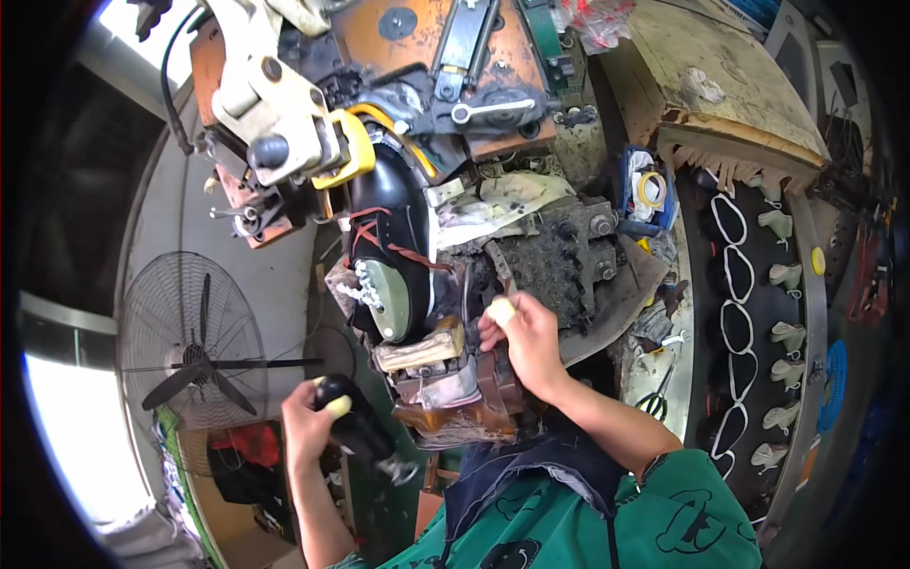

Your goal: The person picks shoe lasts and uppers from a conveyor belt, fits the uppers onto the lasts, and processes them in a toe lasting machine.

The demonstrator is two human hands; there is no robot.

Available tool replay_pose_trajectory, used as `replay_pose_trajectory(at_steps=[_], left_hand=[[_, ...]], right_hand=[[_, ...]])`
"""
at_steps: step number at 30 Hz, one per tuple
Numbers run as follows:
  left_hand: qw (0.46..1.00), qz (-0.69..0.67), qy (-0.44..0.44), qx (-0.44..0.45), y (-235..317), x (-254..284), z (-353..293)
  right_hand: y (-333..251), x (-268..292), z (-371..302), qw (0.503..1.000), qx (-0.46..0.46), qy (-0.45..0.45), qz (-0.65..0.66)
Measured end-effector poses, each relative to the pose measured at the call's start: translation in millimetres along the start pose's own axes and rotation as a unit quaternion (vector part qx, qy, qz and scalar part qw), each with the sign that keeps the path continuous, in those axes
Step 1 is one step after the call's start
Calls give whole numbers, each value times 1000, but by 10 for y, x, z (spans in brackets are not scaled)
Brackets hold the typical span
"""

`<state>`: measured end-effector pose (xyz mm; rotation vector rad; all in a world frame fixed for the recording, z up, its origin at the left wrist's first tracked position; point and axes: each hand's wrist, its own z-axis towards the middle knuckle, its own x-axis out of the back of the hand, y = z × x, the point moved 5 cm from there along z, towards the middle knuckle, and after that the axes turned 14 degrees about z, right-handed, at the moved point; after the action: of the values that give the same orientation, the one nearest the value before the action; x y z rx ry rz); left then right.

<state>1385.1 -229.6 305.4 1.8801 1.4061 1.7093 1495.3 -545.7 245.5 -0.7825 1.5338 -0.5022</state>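
My left hand is closed round a glossy black shoe upper, which hangs at a slant beside the machine with its lower end blurred. Pale yellow finger covers show on my fingers. My right hand is loosely curled at the machine's front, fingers a little apart, with nothing visible in it. Ahead of my hands, a black shoe upper with red laces sits in the lasting machine. A green last shows at its lower end, beside a twisted white cord.
A yellow clamp piece and a lever arm overhang the shoe. To the left stands a caged fan. On the right, a dark conveyor carries white loops and pale lasts. Scissors and a blue bin are nearer the machine.
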Motion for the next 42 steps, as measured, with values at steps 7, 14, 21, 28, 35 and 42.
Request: replay_pose_trajectory(at_steps=[7, 14, 21, 28, 35, 42], left_hand=[[813, -507, -272, -92, 1297, -1115, -219], [875, -214, -388, -195, 2322, -3334, -532], [719, 19, -618, -318, 2840, -5607, -2164], [579, 44, -719, -381, 2313, -7956, -4470], [522, -15, -770, -366, 1822, -9277, -6731], [560, 213, -552, -580, 1230, -10442, -7170]], right_hand=[[-36, -216, -1110, 907, -154, -315, 232], [-882, 1390, -1507, 986, 158, 44, -9], [-1475, 2809, -3070, 791, 207, 497, -290], [-892, 4546, -4978, 588, 288, 753, -70], [-939, 5327, -6001, 526, 151, 817, -179], [-498, 5695, -6042, 615, -204, 662, -377]])
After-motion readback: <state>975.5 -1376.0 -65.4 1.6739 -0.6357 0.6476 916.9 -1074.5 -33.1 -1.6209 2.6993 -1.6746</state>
